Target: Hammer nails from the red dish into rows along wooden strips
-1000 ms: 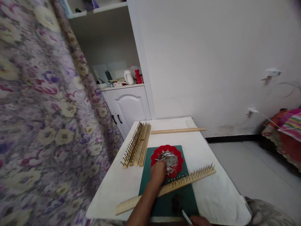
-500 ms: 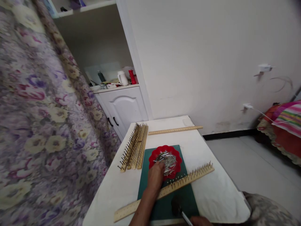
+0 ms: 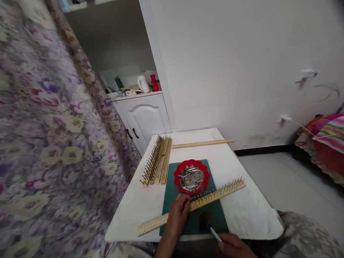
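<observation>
We observed our left hand [image 3: 180,207] at the middle of the long wooden strip [image 3: 153,225], its fingers drawn together just below the red bowl [image 3: 176,175]. Thumb and forefinger sat close to each other; whether they pinched a nail, we could not tell. Our right hand [image 3: 231,245] was closed around the light-coloured handle of the hammer [image 3: 215,234], whose dark head (blurred in our view) was over the lower part of the green mat [image 3: 193,226].

The strip lay slantwise across the mat, both ends reaching past it onto the white tabletop [image 3: 126,218]. Nails stood up along its right half, and rows of small holes showed toward its left end. The scalloped bowl rested on the upper part of the mat and held a heap of loose, silvery nails [image 3: 191,178].

To the left of the mat we recorded a group of nail-studded strips [image 3: 158,163], side by side. Near the far edge lay a thin wooden strip [image 3: 202,143], roughly crosswise, its right end reaching past the table's side.
</observation>
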A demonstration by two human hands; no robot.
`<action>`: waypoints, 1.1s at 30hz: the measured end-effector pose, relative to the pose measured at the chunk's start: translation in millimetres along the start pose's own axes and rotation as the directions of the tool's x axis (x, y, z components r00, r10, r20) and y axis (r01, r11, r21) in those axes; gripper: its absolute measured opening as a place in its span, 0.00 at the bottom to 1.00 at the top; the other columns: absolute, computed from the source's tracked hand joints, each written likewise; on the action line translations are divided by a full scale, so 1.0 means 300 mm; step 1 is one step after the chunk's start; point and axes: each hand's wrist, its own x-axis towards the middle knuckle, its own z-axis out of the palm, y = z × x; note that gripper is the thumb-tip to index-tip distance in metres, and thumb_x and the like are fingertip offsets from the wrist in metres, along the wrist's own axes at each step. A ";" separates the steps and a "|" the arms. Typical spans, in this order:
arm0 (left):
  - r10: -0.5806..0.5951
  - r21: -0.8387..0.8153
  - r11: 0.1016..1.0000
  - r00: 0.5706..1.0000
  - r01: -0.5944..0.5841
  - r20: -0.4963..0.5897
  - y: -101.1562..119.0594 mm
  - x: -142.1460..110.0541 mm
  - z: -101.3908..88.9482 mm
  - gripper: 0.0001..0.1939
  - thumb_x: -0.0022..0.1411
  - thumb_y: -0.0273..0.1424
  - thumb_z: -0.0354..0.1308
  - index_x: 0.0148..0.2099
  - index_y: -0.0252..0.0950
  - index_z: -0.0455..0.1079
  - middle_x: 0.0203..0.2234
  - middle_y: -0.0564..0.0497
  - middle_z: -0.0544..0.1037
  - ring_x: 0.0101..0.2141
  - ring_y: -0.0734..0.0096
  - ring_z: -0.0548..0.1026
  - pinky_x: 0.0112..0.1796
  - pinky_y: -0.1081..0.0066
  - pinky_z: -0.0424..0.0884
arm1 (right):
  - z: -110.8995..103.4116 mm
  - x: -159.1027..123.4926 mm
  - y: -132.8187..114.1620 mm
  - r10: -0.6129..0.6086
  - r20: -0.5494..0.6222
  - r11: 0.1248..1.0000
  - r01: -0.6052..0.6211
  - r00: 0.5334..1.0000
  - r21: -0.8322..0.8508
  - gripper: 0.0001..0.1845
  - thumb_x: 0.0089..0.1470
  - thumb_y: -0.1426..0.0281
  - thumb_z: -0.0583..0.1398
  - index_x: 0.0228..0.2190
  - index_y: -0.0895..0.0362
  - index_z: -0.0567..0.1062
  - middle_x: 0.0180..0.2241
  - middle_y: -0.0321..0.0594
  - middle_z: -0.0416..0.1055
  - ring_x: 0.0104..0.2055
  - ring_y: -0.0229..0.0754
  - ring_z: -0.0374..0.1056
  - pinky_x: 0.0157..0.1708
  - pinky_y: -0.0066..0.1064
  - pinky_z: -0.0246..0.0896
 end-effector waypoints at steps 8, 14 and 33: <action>-0.082 0.289 0.955 0.996 0.069 0.033 -0.016 -0.077 0.088 0.11 0.63 0.25 0.44 0.32 0.36 0.67 0.32 0.49 0.69 0.33 0.72 0.70 0.34 0.75 0.62 | 0.009 -0.024 0.011 -0.031 -0.018 0.998 0.030 0.999 -0.048 0.26 0.43 0.44 0.58 0.25 0.57 0.68 0.11 0.23 0.55 0.12 0.29 0.49 0.13 0.22 0.37; -0.151 0.515 0.851 0.986 0.096 0.066 0.019 -0.056 0.076 0.10 0.64 0.26 0.45 0.33 0.39 0.66 0.32 0.52 0.70 0.31 0.73 0.71 0.29 0.74 0.57 | 0.007 -0.032 0.018 -0.038 -0.037 0.998 0.037 0.999 -0.043 0.26 0.42 0.44 0.58 0.24 0.56 0.67 0.10 0.23 0.55 0.11 0.29 0.51 0.13 0.22 0.39; -0.203 0.473 0.873 0.971 0.121 0.125 0.038 -0.006 0.082 0.09 0.62 0.25 0.48 0.31 0.36 0.67 0.32 0.50 0.71 0.29 0.75 0.71 0.28 0.75 0.55 | -0.023 -0.019 0.015 -0.063 0.061 0.997 0.061 0.996 0.040 0.26 0.42 0.45 0.60 0.24 0.57 0.67 0.16 0.27 0.55 0.16 0.29 0.50 0.14 0.22 0.37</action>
